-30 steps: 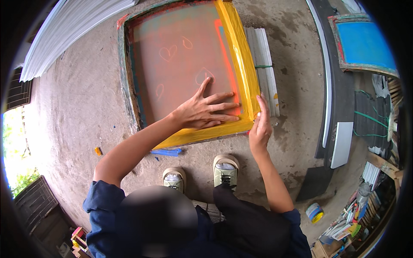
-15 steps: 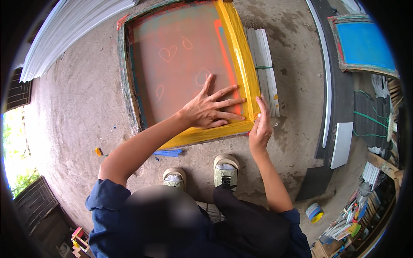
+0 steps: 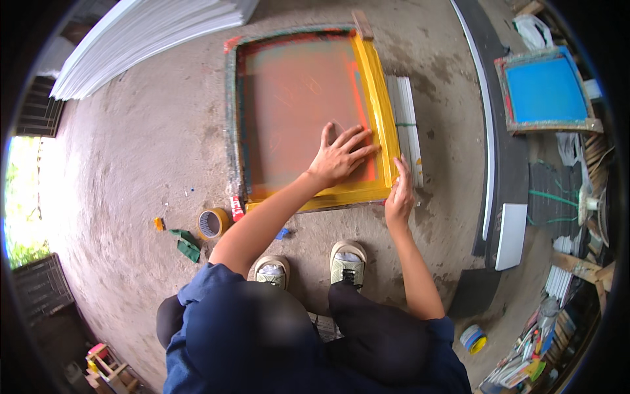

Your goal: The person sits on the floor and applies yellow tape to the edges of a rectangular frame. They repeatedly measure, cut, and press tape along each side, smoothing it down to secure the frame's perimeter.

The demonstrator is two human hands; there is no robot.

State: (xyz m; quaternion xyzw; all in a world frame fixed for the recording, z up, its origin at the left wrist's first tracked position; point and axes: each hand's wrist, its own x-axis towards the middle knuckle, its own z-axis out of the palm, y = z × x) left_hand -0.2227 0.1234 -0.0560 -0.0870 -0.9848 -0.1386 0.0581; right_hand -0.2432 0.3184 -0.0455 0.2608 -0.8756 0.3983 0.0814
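Head view shows a screen frame [image 3: 298, 111] lying flat on the concrete floor [image 3: 131, 171], its mesh orange-red and its right and near edges covered in yellow tape [image 3: 382, 118]. Left hand [image 3: 341, 156] lies open and flat on the mesh near the frame's lower right corner, fingers spread and pointing up and to the right toward the taped edge. Right hand [image 3: 400, 194] is also open, fingers straight and together, pressed against the outer side of the same corner where the yellow tape wraps round; it grips nothing. Just beside the frame's right edge lies a bundle of white slats [image 3: 408, 125], tied with a green band. Below the near edge stand the person's two feet in pale sandals [image 3: 348, 262], with a small blue scrap [image 3: 283, 232] on the floor between the frame and the feet. Left of that, near the frame's lower left corner, sit a tape roll [image 3: 212, 222], a green scrap [image 3: 187, 244] and a small orange bit [image 3: 159, 224]. Further out, a stack of white sheets [image 3: 144, 33] lies at upper left, a blue screen [image 3: 546, 92] rests at upper right, and another roll [image 3: 474, 339] sits at lower right.
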